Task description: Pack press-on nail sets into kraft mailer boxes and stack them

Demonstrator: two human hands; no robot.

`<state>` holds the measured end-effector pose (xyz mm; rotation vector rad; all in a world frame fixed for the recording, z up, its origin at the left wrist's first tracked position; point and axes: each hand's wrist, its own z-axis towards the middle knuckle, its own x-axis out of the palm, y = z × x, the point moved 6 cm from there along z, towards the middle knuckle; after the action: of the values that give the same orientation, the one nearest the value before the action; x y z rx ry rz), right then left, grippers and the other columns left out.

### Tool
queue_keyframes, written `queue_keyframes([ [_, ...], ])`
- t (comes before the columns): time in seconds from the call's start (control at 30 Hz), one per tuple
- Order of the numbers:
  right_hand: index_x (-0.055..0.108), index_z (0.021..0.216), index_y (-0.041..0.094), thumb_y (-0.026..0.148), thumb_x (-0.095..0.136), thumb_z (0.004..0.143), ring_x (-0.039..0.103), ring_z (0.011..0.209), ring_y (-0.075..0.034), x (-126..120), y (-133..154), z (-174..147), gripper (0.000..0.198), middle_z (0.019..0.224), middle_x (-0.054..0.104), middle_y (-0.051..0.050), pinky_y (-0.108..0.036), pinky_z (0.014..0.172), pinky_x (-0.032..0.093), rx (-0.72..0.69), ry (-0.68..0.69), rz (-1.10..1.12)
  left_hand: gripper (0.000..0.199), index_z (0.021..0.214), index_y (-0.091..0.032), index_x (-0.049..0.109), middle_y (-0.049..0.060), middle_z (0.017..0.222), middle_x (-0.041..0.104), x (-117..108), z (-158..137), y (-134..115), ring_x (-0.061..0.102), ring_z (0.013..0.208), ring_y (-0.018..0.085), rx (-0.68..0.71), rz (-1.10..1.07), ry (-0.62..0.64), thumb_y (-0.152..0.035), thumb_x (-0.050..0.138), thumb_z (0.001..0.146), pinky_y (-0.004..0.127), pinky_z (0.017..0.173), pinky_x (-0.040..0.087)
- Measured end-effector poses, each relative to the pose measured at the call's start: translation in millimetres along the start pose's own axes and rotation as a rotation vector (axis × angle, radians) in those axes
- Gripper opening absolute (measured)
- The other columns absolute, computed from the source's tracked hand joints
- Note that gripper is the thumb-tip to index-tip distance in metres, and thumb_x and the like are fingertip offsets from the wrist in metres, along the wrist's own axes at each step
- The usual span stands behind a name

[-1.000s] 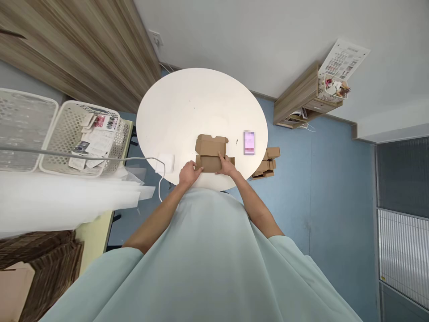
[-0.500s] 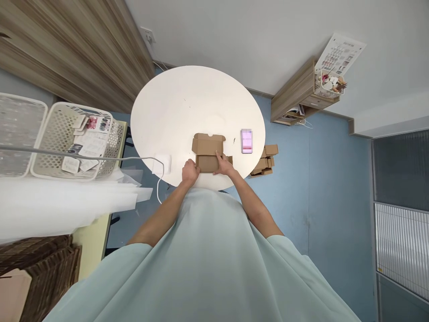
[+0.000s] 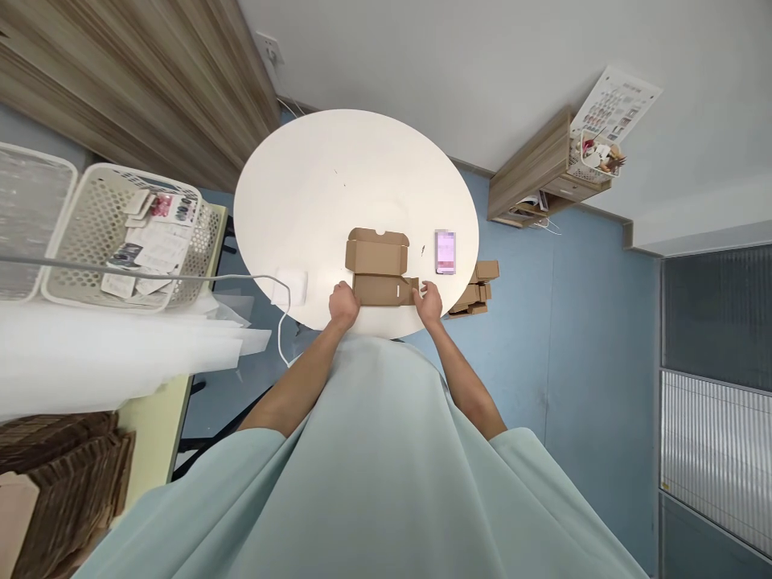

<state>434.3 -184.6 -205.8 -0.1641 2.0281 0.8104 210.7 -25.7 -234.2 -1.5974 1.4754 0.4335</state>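
An unfolded brown cardboard box [image 3: 377,291] lies on the white round table [image 3: 301,193] right in front of me. Its lid [image 3: 379,256] stretches away from me, opened out, and a side flap [image 3: 413,291] sticks out at the right end. My left hand [image 3: 344,305] is closed on the box's left end, its fingertips partly hidden. At the right end, my right hand [image 3: 429,304] is beside the side flap, thumb and fingers apart, the thumb close to or touching the flap's edge.
A phone with a lit screen [image 3: 445,252] lies to the right on the table. On the left are a white device [image 3: 290,287] with a cable and a white basket [image 3: 84,233] of cards and papers. Folded cardboard boxes [image 3: 476,289] are stacked low beyond the table's right edge.
My right hand has moved right, from inside the box to its right side flap. A small white slot now shows at the box's right end. My left hand stays at the left end.
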Motion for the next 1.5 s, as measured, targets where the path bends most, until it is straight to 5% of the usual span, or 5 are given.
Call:
queue_keyframes([
  [0.23,0.070,0.111,0.021,0.031,0.057,0.109,0.074,0.110,-0.023,18.4,-11.7,-5.4,0.016,0.117,0.081,-0.009,-0.031,0.090,0.051,0.114,0.100,0.000,0.028,0.124,-0.012,0.059,0.026,0.130,0.068,-3.2,-2.7,-2.5,0.071,0.115,0.041,-0.014,0.027,0.003,-0.011,0.055,0.096,0.048,0.094,0.056],
  [0.67,0.071,0.118,0.023,0.047,0.072,0.104,0.075,0.114,-0.026,25.6,36.0,-14.1,0.028,0.119,0.082,-0.008,-0.033,0.093,0.055,-0.001,0.236,-0.047,0.024,0.121,-0.016,0.060,0.023,0.128,0.070,-1.2,-14.8,1.5,0.072,0.116,0.041,-0.068,-0.014,0.001,-0.016,0.058,0.096,0.049,0.094,0.057],
  [0.93,0.079,0.103,0.018,0.028,0.060,0.109,0.077,0.103,-0.029,31.7,37.0,-2.9,0.022,0.106,0.082,-0.014,-0.034,0.086,0.055,-0.006,0.288,-0.253,0.020,0.116,-0.020,0.061,0.021,0.128,0.071,1.9,-21.8,5.7,0.073,0.116,0.038,-0.086,-0.023,0.005,-0.019,0.061,0.096,0.047,0.094,0.056],
  [1.1,0.078,0.113,0.014,0.017,0.055,0.106,0.077,0.105,-0.031,32.7,47.5,-4.0,0.024,0.115,0.080,-0.020,-0.037,0.087,0.057,0.001,0.268,-0.364,0.020,0.117,-0.020,0.060,0.020,0.128,0.071,2.8,-26.3,6.2,0.073,0.115,0.037,-0.092,-0.030,0.020,-0.018,0.060,0.097,0.045,0.092,0.056],
  [1.5,0.077,0.113,0.014,0.020,0.056,0.105,0.077,0.109,-0.033,25.2,47.7,5.3,0.023,0.117,0.080,-0.022,-0.039,0.091,0.057,-0.016,0.247,-0.411,0.024,0.123,-0.019,0.061,0.021,0.132,0.069,3.3,-29.7,-5.4,0.074,0.117,0.038,-0.025,-0.028,0.051,-0.018,0.057,0.100,0.045,0.092,0.057],
])
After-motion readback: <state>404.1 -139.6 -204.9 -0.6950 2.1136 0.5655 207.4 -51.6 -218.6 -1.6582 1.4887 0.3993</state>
